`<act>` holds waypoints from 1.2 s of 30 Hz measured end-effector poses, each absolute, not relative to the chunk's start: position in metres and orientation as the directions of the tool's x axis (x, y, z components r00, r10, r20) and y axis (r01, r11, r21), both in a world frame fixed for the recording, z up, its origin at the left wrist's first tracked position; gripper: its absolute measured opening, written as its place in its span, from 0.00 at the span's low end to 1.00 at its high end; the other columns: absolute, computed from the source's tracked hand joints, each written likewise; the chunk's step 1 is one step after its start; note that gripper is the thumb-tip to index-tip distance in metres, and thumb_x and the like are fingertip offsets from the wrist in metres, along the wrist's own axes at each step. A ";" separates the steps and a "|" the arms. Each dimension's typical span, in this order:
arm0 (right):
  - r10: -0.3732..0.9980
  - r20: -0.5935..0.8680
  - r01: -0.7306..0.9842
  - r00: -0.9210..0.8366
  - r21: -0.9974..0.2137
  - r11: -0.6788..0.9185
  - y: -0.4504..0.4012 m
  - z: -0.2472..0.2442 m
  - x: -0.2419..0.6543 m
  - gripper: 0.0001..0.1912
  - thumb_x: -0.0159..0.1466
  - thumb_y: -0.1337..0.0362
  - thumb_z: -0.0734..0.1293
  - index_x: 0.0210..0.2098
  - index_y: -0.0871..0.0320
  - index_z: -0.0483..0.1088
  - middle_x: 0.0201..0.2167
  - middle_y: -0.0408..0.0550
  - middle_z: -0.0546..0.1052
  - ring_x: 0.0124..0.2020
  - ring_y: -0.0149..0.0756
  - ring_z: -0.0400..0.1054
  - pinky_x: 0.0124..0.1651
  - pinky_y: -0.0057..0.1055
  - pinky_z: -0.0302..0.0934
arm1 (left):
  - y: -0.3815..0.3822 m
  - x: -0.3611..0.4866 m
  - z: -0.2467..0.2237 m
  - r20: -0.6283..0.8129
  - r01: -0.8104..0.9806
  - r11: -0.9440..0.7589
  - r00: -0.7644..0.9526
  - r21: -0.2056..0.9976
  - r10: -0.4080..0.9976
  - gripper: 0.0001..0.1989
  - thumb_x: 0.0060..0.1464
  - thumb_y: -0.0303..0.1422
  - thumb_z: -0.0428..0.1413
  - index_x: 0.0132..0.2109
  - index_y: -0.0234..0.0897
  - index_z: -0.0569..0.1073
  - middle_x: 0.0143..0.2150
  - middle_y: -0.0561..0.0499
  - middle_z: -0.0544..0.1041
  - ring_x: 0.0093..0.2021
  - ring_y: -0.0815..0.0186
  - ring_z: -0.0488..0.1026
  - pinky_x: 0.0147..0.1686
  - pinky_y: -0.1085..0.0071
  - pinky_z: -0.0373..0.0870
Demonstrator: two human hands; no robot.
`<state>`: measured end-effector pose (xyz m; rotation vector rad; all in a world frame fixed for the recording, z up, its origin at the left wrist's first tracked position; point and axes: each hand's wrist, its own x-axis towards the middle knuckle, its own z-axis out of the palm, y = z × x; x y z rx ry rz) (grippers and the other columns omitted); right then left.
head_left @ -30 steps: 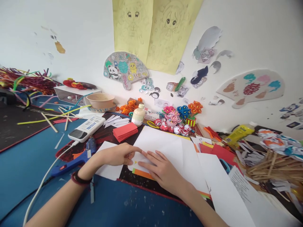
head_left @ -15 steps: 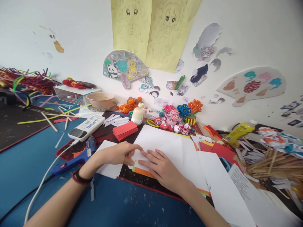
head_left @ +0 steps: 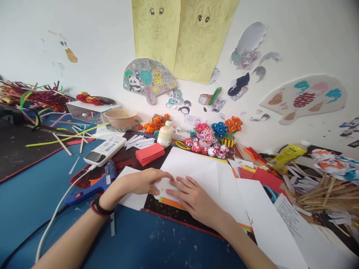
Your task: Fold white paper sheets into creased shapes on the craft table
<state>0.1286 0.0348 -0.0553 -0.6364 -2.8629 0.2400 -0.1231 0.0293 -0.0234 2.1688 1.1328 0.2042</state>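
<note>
A sheet of white paper [head_left: 190,164] lies on the dark mat, over orange and green sheets whose edges show at its front. My right hand [head_left: 193,200] rests flat on this paper, fingers spread. From the left, my left hand [head_left: 146,182] reaches over the paper's near left corner. Its index finger is stretched out to the right hand's fingertips, the thumb stands apart below it, and the other fingers are curled and partly hidden. Nothing shows in either hand. Another white sheet [head_left: 131,198] lies under the left wrist.
A blue glue gun [head_left: 92,189] and a white power bank [head_left: 105,150] with a cable lie left. Behind are stacked red cards [head_left: 150,154], a glue bottle [head_left: 165,134] and pipe-cleaner flowers [head_left: 206,134]. More papers [head_left: 269,220] and wooden sticks [head_left: 325,190] are at right.
The view has shifted slightly, so everything sits a little further right in the picture. Both hands keep nearly the same pose on the paper.
</note>
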 end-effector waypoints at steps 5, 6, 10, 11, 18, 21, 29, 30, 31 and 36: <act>0.435 0.146 0.403 -0.889 -0.205 0.892 0.034 -0.054 0.128 0.21 0.70 0.65 0.53 0.61 0.44 0.57 0.65 0.37 0.55 0.65 0.38 0.47 0.65 0.46 0.43 | 0.027 -0.127 -0.022 -0.165 0.674 -0.433 0.632 0.598 0.757 0.32 0.48 0.24 0.55 0.60 0.46 0.61 0.43 0.50 0.70 0.39 0.64 0.67 0.35 0.74 0.62; 0.435 0.143 0.403 -0.889 -0.206 0.892 0.034 -0.054 0.128 0.21 0.70 0.65 0.53 0.61 0.44 0.57 0.65 0.37 0.55 0.65 0.38 0.46 0.65 0.46 0.43 | 0.027 -0.129 -0.021 -0.166 0.677 -0.443 0.637 0.588 0.753 0.32 0.48 0.24 0.55 0.61 0.46 0.61 0.40 0.51 0.69 0.38 0.64 0.67 0.35 0.74 0.62; 0.434 0.142 0.402 -0.890 -0.204 0.892 0.034 -0.054 0.127 0.22 0.70 0.65 0.53 0.61 0.43 0.57 0.65 0.36 0.55 0.66 0.38 0.46 0.65 0.45 0.43 | 0.024 -0.133 -0.017 -0.146 0.672 -0.455 0.638 0.585 0.756 0.30 0.50 0.22 0.51 0.60 0.45 0.62 0.35 0.54 0.67 0.34 0.67 0.66 0.33 0.75 0.61; 0.435 0.141 0.404 -0.890 -0.202 0.892 0.034 -0.054 0.127 0.22 0.70 0.65 0.53 0.61 0.43 0.56 0.65 0.36 0.55 0.65 0.37 0.47 0.65 0.45 0.43 | 0.024 -0.133 -0.016 -0.138 0.669 -0.450 0.634 0.592 0.761 0.28 0.51 0.24 0.51 0.59 0.45 0.63 0.35 0.54 0.67 0.33 0.68 0.66 0.32 0.76 0.61; 0.422 0.141 0.393 -0.896 -0.193 0.899 0.035 -0.055 0.127 0.24 0.69 0.66 0.55 0.63 0.42 0.53 0.65 0.38 0.56 0.66 0.39 0.46 0.65 0.47 0.44 | 0.026 -0.121 -0.023 -0.066 0.665 -0.447 0.596 0.598 0.800 0.24 0.52 0.35 0.55 0.56 0.42 0.65 0.35 0.53 0.68 0.33 0.68 0.67 0.30 0.76 0.60; 0.428 0.132 0.397 -0.894 -0.209 0.894 0.035 -0.056 0.127 0.23 0.69 0.66 0.55 0.62 0.43 0.55 0.65 0.38 0.55 0.66 0.39 0.46 0.65 0.47 0.43 | 0.027 -0.116 -0.027 -0.061 0.704 -0.457 0.576 0.544 0.815 0.23 0.50 0.32 0.57 0.55 0.44 0.67 0.34 0.54 0.68 0.33 0.67 0.67 0.31 0.76 0.60; 0.415 0.099 0.330 -0.904 -0.453 0.828 0.039 -0.049 0.139 0.24 0.69 0.70 0.52 0.62 0.44 0.56 0.66 0.35 0.52 0.67 0.35 0.41 0.67 0.43 0.37 | 0.022 -0.114 -0.026 -0.069 0.753 -0.471 0.559 0.460 0.826 0.25 0.52 0.29 0.56 0.57 0.48 0.63 0.41 0.55 0.73 0.38 0.65 0.68 0.38 0.73 0.59; 0.416 0.094 0.319 -0.904 -0.498 0.806 0.040 -0.048 0.144 0.25 0.69 0.71 0.52 0.62 0.44 0.57 0.66 0.35 0.52 0.67 0.34 0.40 0.68 0.42 0.37 | 0.022 -0.114 -0.026 -0.077 0.759 -0.465 0.554 0.456 0.829 0.25 0.52 0.29 0.55 0.57 0.49 0.63 0.42 0.55 0.73 0.38 0.65 0.68 0.38 0.73 0.59; 0.421 0.087 0.312 -0.903 -0.541 0.781 0.041 -0.047 0.150 0.26 0.68 0.73 0.51 0.62 0.45 0.57 0.65 0.35 0.53 0.67 0.33 0.40 0.68 0.41 0.37 | 0.023 -0.113 -0.025 -0.084 0.762 -0.460 0.551 0.456 0.830 0.25 0.53 0.30 0.55 0.57 0.50 0.62 0.42 0.55 0.73 0.38 0.65 0.68 0.38 0.73 0.59; 0.475 0.013 0.331 -0.880 -0.701 0.632 0.043 -0.045 0.184 0.26 0.68 0.74 0.50 0.59 0.45 0.61 0.62 0.36 0.60 0.66 0.34 0.44 0.67 0.41 0.42 | 0.022 -0.112 -0.024 -0.084 0.759 -0.467 0.559 0.454 0.825 0.23 0.54 0.30 0.53 0.57 0.50 0.63 0.42 0.56 0.73 0.38 0.65 0.67 0.37 0.73 0.58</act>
